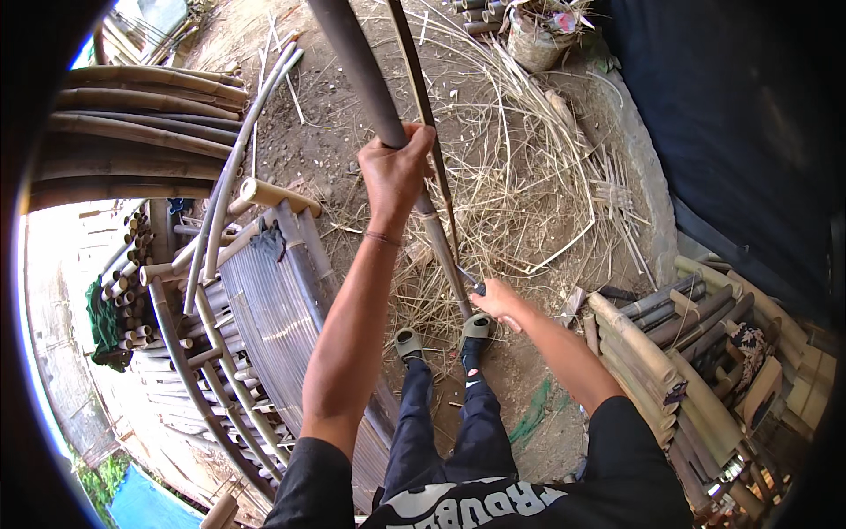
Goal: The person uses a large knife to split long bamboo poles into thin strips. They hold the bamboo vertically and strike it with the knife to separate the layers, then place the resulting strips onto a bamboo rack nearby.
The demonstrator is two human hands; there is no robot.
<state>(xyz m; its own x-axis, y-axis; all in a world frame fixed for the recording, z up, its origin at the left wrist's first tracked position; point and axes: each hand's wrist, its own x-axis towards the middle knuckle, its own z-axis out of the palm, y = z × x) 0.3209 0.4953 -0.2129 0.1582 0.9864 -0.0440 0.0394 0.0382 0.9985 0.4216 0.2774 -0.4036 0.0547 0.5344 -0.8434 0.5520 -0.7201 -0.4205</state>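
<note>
My left hand (pixel 397 167), arm stretched forward, is wrapped round a long dark bamboo pole (pixel 357 66). The pole slants from the top of the view down to the ground near my shoes. Close beside it on the right runs a narrower split bamboo length (pixel 412 66); whether my left fingers also touch it I cannot tell. Lower down, next to the pole's bottom part, my right hand (pixel 500 302) is closed on a dark-handled tool (pixel 479 288). A thin metal part of the tool points toward the pole, but its full shape is hidden.
Bamboo shavings (pixel 493 194) litter the dirt floor around my shoes (pixel 476 326). A bamboo bench (pixel 273 300) stands at my left, with stacked poles (pixel 150 123) beyond. More bamboo pieces (pixel 696 353) lie piled at right, below a dark sheet (pixel 723 115). A bucket (pixel 533 48) stands at the back.
</note>
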